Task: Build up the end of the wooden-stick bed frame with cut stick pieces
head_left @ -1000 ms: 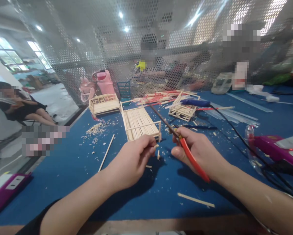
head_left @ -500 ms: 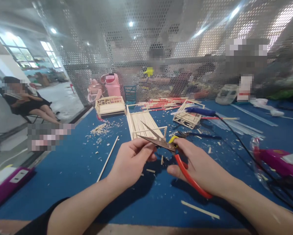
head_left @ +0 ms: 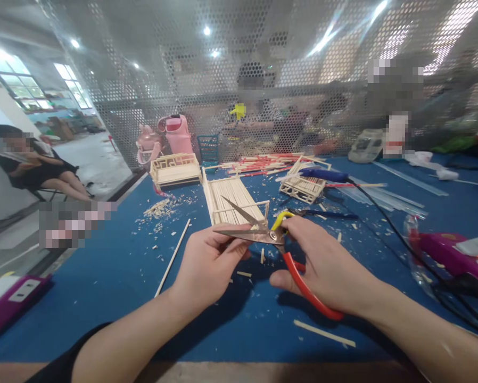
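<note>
Gripping what, that right hand (head_left: 322,260)? (Editor)

Scissors (head_left: 258,235), one handle loop red and the other yellow. The right hand is closed around the handles. The blades stand parted, tips pointing left towards the other hand. (Photographer)

And the left hand (head_left: 211,263)? (Editor)

Its fingertips are pinched together directly under the lower blade, touching it. I cannot tell whether a sliver of wood sits between them; anything there is too small to make out. Both hands hover low over the blue bench (head_left: 103,276) and close to the body, probably to keep the blades steady and in plain sight. (Photographer)

What lies about them? (Editor)

Just behind the blades is a slatted stick frame (head_left: 233,194) with a rail across its near end, within easy reach. Further back there is a finished-looking model (head_left: 174,170) on the left. On the right a smaller lattice piece (head_left: 303,186) has a blue glue gun (head_left: 322,174) resting across it, cord trailing right. Red and pale sticks (head_left: 263,161) are heaped against the perforated screen, seemingly as stock. Offcuts (head_left: 159,208) litter the cloth left of the frame. One long stick (head_left: 173,257) lies beside the left wrist, and a shorter one (head_left: 324,333) near the right forearm. A seated person (head_left: 35,170) beyond the bench's left edge takes no part. (Photographer)
</note>
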A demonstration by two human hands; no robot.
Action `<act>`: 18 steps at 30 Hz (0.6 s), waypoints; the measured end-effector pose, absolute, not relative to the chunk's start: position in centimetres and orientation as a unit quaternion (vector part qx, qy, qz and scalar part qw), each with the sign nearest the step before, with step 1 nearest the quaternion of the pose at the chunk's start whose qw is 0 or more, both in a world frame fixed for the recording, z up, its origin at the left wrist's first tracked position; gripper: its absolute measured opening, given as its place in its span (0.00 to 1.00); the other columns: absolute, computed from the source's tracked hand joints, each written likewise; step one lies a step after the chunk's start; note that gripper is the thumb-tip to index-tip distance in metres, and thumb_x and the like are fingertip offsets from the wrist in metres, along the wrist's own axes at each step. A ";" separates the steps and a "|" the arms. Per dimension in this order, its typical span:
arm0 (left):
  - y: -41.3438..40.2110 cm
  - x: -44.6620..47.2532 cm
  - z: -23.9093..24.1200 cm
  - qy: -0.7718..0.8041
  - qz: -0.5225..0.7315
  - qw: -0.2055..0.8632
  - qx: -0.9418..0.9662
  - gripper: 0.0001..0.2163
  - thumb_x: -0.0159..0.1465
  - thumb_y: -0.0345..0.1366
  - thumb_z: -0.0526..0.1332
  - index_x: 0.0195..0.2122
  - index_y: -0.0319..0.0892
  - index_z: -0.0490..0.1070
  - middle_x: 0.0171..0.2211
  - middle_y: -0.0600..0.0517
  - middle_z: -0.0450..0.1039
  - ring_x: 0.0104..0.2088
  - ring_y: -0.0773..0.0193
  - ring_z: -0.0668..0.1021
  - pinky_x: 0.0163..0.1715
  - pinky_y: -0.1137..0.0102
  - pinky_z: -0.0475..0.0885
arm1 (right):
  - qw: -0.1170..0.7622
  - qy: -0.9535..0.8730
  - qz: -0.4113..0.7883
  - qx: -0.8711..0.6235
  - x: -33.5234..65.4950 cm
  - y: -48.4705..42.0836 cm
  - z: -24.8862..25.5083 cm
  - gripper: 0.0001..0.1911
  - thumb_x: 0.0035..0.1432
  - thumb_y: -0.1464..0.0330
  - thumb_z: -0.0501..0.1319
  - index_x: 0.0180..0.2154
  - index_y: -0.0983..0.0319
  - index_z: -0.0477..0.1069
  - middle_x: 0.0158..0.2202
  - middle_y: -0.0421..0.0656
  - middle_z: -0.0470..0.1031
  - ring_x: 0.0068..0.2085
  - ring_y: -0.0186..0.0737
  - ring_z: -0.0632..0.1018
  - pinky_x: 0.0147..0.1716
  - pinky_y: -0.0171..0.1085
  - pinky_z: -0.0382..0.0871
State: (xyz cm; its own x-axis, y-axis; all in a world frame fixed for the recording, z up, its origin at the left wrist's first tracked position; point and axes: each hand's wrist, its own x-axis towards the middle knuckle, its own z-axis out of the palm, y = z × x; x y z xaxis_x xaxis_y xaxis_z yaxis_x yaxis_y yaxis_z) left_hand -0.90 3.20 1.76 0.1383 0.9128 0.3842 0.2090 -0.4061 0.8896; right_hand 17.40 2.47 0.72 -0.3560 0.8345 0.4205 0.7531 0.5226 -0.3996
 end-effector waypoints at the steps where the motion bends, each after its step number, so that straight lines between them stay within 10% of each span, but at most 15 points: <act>1: 3.2 -1.0 1.8 0.417 0.503 0.335 0.678 0.06 0.54 0.29 0.61 0.28 0.40 0.79 0.21 0.53 0.78 0.19 0.67 0.76 0.20 0.74 0.73 | 0.296 -0.820 0.071 -0.485 17.4 2.4 0.8 0.22 0.43 0.57 0.66 0.37 0.61 0.64 0.34 0.46 0.70 0.35 0.48 0.73 0.32 0.42 0.66; 18: 2.7 -1.3 1.8 0.433 0.454 0.221 0.747 0.12 0.55 0.21 0.56 0.24 0.39 0.77 0.19 0.56 0.75 0.20 0.72 0.74 0.21 0.81 0.69 | 0.246 -0.798 0.125 -0.535 17.1 2.2 0.0 0.16 0.49 0.59 0.64 0.30 0.58 0.58 0.20 0.35 0.65 0.22 0.37 0.68 0.22 0.33 0.56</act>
State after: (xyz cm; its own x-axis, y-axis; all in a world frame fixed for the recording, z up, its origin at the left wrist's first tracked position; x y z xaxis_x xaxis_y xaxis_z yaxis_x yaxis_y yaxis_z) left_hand -1.31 2.67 1.78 0.2127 0.8477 0.4860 0.4457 -0.5268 0.7238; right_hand 17.07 2.18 -0.01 -0.3057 0.9161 0.2595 0.7931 0.3958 -0.4629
